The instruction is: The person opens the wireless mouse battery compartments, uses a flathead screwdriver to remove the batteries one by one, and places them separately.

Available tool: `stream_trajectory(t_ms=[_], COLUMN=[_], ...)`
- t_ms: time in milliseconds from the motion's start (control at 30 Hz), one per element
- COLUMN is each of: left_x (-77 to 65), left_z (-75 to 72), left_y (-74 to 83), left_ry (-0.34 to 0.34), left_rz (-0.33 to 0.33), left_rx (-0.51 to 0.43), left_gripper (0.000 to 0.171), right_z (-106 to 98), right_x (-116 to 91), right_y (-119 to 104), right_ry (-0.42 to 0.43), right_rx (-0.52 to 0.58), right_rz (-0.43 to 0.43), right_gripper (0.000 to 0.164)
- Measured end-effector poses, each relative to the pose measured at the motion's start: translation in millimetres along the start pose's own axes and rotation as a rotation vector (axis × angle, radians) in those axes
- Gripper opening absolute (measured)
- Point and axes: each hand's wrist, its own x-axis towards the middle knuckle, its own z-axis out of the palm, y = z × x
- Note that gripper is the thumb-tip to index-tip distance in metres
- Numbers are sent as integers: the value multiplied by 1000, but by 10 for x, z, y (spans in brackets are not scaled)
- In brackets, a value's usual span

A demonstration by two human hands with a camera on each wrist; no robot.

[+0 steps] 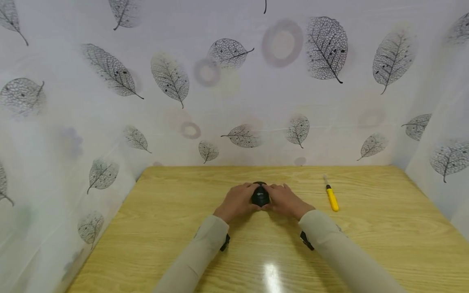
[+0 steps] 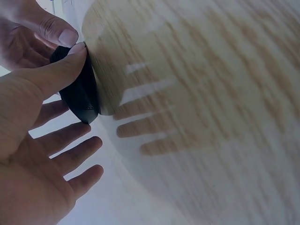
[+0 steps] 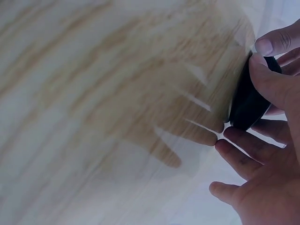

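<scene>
A black computer mouse [image 1: 260,197] with a small pale logo is held between both hands over the wooden table. My left hand [image 1: 239,200] grips its left side, thumb at the near edge and forefinger toward the far end. From the right, my right hand [image 1: 286,199] holds the opposite side in the same way. In the left wrist view the mouse [image 2: 83,96] looks tilted on edge, low against the tabletop, and the two thumbs meet on it. The remaining fingers of each hand spread loosely beside it. The hands cover much of its sides.
To the right lies a screwdriver [image 1: 332,198] with a yellow and black handle, its tip pointing away. The wood-grain table [image 1: 165,228] ends at a leaf-patterned curtain [image 1: 242,93] at the back and sides. Dark wrist devices show under both sleeves.
</scene>
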Motion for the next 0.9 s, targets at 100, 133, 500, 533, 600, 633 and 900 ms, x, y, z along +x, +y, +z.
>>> stream_trajectory(t_ms=[100,133,500,533,600,633,900], left_x=[-10,-13,-40,-40,-41,-42,-68], left_z=[-5,-5,-22,-20,-12,-10,-10], left_y=[-2,-4,-5,-4,-4,-4,7], left_ry=[-10,-12,-15,-12,1,10,73], left_rz=[6,8,35,40,53,61,115], left_rx=[25,30,28,36,55,61,42], left_gripper=[71,71,73,74,75,74,62], right_z=[3,6,-19,-21,-19,-16,2], right_x=[4,5,-25,-33,-46,-51,-39], right_y=[-6,-2,-2,-2,-1,0,32], right_ry=[-3,-3,24,24,28,30,46], right_rx=[-4,-1,36,37,38,41,64], right_rz=[7,12,-9,-10,-15,-16,-39], right_gripper=[77,77,71,71,71,70,70])
